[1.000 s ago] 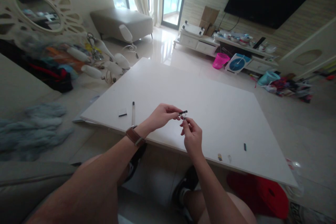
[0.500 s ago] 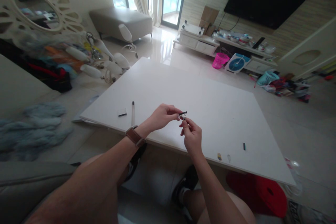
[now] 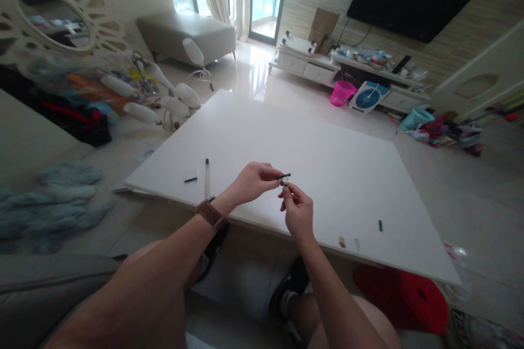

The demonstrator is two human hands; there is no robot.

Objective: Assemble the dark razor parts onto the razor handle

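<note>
Black and slim, a straight rigid-looking strip is pinched between the thumb and fingers of the left hand, its free end projecting past the fingertips. Right hand grips a small pale-and-dark piece between thumb and forefinger, directly below the strip; whether the two parts touch cannot be determined. Both items are above the near half of a smooth, matt white tabletop, roughly midway along its near edge. Left forearm reaches inward from the lower left, palm turned down, with a brown band at the wrist. Right forearm rises from the lower right, fingers curled, thumb uppermost. Fingertips of the two hands are close together. On the left of the tabletop lie a slender translucent stick with a black end and a short black bar; on the right, a short dark rod, a small yellowish piece and a clear piece.
</note>
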